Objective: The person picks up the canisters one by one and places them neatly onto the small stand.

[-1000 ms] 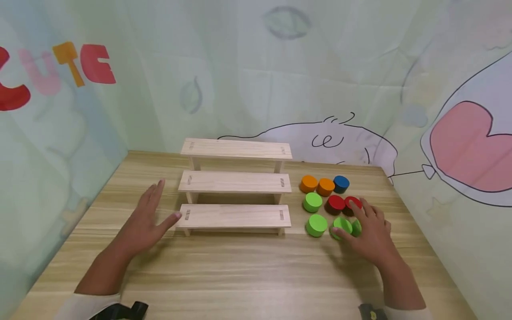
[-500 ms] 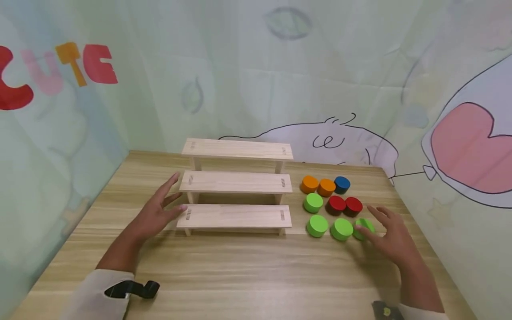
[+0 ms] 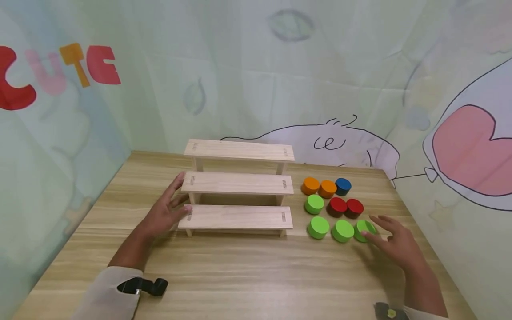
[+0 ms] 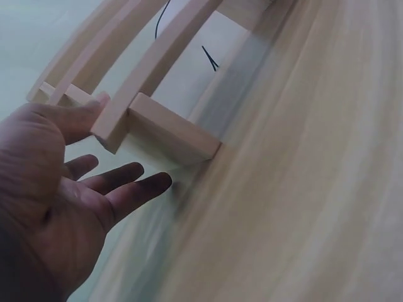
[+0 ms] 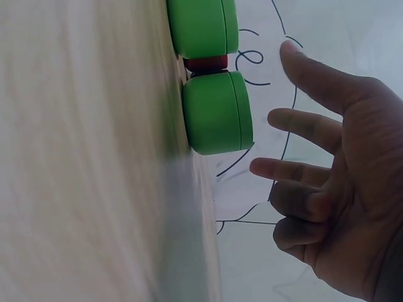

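Note:
A three-step wooden stand (image 3: 238,217) is on the table. My left hand (image 3: 163,217) is at its left end, the thumb over the lowest step. In the left wrist view the thumb (image 4: 82,119) meets the board's end, and the other fingers (image 4: 141,192) spread loosely beside the leg, holding nothing. My right hand (image 3: 400,244) hovers beside the rightmost green round block (image 3: 365,231), its thumb tip in front of it. The right wrist view shows a gap between that hand (image 5: 352,170) and the green block (image 5: 217,113); two fingers are curled, the others extended.
More round blocks stand left of my right hand: green (image 3: 342,231), red (image 3: 337,207), orange (image 3: 310,186) and blue (image 3: 343,186). A printed cloth (image 3: 248,80) encloses the wood-grain table (image 3: 248,275) at the back and both sides.
My left hand has moved right, up to the stand's left end. The right hand has shifted right, and the rightmost green block has come to lie a little further right.

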`<state>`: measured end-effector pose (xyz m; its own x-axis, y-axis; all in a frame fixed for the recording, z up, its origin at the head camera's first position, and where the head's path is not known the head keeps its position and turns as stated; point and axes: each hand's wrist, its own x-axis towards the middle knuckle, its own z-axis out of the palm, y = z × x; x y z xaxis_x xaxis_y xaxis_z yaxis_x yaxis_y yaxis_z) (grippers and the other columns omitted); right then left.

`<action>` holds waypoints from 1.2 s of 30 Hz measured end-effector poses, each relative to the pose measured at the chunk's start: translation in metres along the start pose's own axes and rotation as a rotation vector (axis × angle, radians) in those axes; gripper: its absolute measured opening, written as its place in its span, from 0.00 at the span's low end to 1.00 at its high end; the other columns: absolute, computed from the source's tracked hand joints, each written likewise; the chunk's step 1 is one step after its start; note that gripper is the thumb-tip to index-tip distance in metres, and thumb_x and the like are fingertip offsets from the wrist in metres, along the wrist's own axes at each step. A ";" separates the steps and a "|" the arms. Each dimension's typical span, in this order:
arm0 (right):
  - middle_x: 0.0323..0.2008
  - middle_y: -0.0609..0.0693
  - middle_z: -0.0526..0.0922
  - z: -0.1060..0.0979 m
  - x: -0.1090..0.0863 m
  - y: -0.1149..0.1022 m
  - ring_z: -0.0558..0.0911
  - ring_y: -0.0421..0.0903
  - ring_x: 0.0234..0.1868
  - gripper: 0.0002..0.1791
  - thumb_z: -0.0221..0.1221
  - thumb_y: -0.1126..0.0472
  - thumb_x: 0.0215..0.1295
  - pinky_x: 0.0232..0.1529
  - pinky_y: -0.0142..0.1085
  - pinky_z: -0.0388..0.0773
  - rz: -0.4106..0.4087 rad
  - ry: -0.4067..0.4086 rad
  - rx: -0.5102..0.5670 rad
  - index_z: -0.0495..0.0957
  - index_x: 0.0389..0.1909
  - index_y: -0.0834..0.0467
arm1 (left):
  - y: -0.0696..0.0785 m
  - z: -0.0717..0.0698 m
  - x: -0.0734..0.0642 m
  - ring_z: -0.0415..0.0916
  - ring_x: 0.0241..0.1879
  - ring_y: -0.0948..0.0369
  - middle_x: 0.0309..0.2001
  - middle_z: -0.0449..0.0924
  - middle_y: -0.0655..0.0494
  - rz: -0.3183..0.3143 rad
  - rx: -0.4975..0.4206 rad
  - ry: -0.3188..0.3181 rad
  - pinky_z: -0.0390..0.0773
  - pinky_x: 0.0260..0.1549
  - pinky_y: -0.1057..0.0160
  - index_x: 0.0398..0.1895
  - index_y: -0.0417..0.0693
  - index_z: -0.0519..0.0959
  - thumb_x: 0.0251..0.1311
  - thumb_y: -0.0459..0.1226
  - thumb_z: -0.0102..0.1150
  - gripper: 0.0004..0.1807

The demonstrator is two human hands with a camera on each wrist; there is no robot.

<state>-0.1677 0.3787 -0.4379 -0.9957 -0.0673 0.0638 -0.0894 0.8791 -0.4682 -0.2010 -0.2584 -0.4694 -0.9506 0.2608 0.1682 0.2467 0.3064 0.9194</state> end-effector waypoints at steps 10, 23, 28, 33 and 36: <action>0.74 0.77 0.72 0.002 0.002 0.004 0.71 0.81 0.74 0.33 0.71 0.47 0.73 0.64 0.72 0.80 0.044 -0.077 0.004 0.81 0.71 0.62 | -0.006 0.003 -0.003 0.53 0.81 0.21 0.90 0.34 0.33 0.009 0.036 -0.031 0.81 0.65 0.57 0.92 0.70 0.36 0.85 0.35 0.51 0.46; 0.67 0.71 0.82 0.007 0.000 0.013 0.79 0.78 0.69 0.26 0.74 0.61 0.69 0.57 0.65 0.86 -0.050 -0.019 0.016 0.85 0.66 0.63 | -0.005 0.005 -0.003 0.55 0.82 0.25 0.88 0.43 0.31 0.002 0.036 -0.054 0.77 0.66 0.67 0.92 0.69 0.35 0.87 0.34 0.46 0.44; 0.68 0.70 0.82 0.007 0.001 0.010 0.80 0.77 0.69 0.28 0.75 0.60 0.67 0.57 0.64 0.87 -0.011 -0.018 0.022 0.85 0.66 0.62 | -0.003 0.006 -0.003 0.56 0.82 0.26 0.88 0.44 0.32 -0.013 0.049 -0.048 0.77 0.69 0.50 0.92 0.72 0.35 0.87 0.34 0.46 0.44; 0.66 0.70 0.83 0.008 0.001 0.008 0.83 0.75 0.66 0.27 0.76 0.60 0.66 0.52 0.58 0.90 0.003 -0.011 0.001 0.85 0.65 0.63 | -0.004 0.006 -0.003 0.57 0.82 0.26 0.89 0.44 0.32 -0.011 0.054 -0.049 0.78 0.68 0.51 0.92 0.72 0.35 0.87 0.34 0.46 0.45; 0.66 0.70 0.83 0.008 0.001 0.008 0.84 0.74 0.64 0.27 0.76 0.61 0.66 0.49 0.54 0.91 0.004 -0.005 -0.008 0.86 0.64 0.63 | -0.004 0.006 -0.002 0.57 0.82 0.26 0.89 0.44 0.32 -0.006 0.061 -0.048 0.78 0.69 0.50 0.92 0.71 0.35 0.87 0.34 0.46 0.45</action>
<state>-0.1701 0.3814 -0.4488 -0.9962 -0.0659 0.0575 -0.0850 0.8831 -0.4614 -0.1987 -0.2545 -0.4762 -0.9424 0.3019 0.1439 0.2531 0.3627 0.8969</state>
